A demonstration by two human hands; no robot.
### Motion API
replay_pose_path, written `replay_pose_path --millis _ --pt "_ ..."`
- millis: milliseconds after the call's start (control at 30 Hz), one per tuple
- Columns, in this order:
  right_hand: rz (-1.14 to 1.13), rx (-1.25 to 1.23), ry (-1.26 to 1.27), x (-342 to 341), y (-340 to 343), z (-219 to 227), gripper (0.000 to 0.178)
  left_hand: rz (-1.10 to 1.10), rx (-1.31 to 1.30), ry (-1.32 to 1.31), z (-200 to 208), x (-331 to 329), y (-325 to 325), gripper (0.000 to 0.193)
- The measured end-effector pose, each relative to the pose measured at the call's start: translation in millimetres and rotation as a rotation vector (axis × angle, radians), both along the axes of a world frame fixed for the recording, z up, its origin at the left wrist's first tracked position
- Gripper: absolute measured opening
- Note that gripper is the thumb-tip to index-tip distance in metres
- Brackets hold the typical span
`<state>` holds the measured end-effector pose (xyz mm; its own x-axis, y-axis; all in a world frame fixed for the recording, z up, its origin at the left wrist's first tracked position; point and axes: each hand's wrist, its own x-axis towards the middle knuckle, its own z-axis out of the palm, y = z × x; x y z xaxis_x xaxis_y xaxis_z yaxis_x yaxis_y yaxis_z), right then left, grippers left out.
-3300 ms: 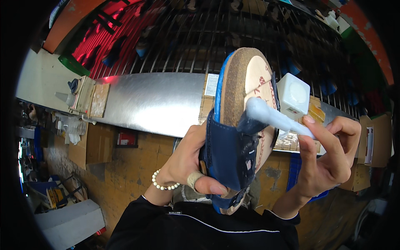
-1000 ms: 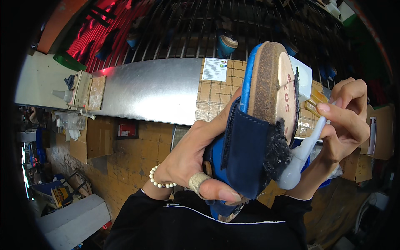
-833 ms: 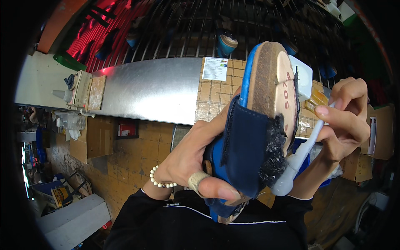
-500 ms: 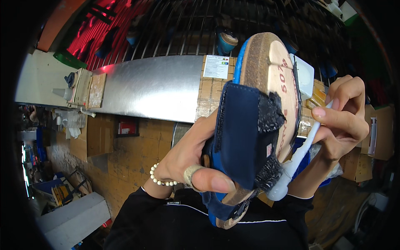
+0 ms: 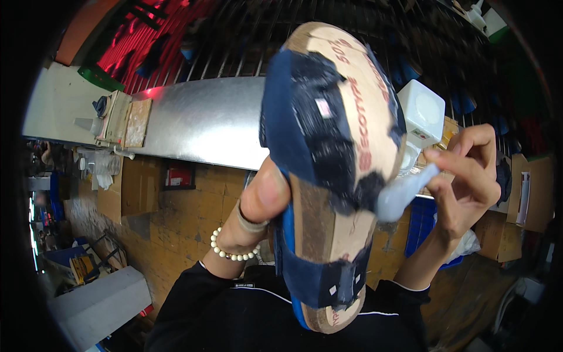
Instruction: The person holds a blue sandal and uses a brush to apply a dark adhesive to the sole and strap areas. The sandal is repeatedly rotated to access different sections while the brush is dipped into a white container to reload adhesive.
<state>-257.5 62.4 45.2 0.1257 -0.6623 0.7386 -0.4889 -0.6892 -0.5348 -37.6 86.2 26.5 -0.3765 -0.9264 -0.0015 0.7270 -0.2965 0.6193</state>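
A navy sandal (image 5: pixel 322 217) on a blue last is held sole side up close before me. Its strap ends (image 5: pixel 328 146) fold over onto the pale insole board (image 5: pixel 375 117) and look dark and glossy. My left hand (image 5: pixel 258 205) grips the sandal from its left side, thumb on the edge, the other fingers hidden behind. Between the thumb and fingers of my right hand (image 5: pixel 469 176) is a whitish glue-coated brush (image 5: pixel 404 193). Its thick end meets the right edge of the sandal by the strap end, though whether it touches is hard to tell.
Behind the sandal, a white square container (image 5: pixel 423 111) stands right of a metal tabletop (image 5: pixel 199 120). Beyond runs a rack of rods (image 5: pixel 226 53) carrying blue lasts, glowing red at left. A blue crate (image 5: pixel 419 226) and cardboard boxes (image 5: pixel 498 234) lie at right.
The sandal has turned so its underside faces me more fully, and its toe end has shifted left. My right hand has moved slightly left and down, and the brush's thick end has risen.
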Motion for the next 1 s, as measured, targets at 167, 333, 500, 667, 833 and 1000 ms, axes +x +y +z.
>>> replay_pose_path --millis 167,333,500,667,833,1000 --pt "-0.009 -0.014 -0.023 7.1 8.8 5.1 0.040 -0.033 0.002 0.406 -11.0 0.0 -3.3 0.107" --pt "-0.089 -0.017 0.166 8.6 13.7 24.7 0.035 -0.077 -0.043 -0.037 0.2 8.8 -14.2 0.108" --pt "-0.124 -0.048 0.239 6.8 12.5 30.7 0.033 -0.079 -0.135 -0.359 5.5 25.4 -10.7 0.110" --pt "-0.119 -0.065 0.167 6.9 9.9 27.6 0.030 -0.039 -0.126 -0.469 8.6 30.2 -6.7 0.112" --pt "0.021 -0.057 0.094 2.1 1.8 16.6 0.037 -0.121 -0.061 -0.329 16.5 24.0 -12.8 0.109" --pt "0.074 -0.034 0.081 -2.1 1.0 9.2 0.043 -0.032 0.070 -0.096 14.4 -1.0 -6.8 0.102"
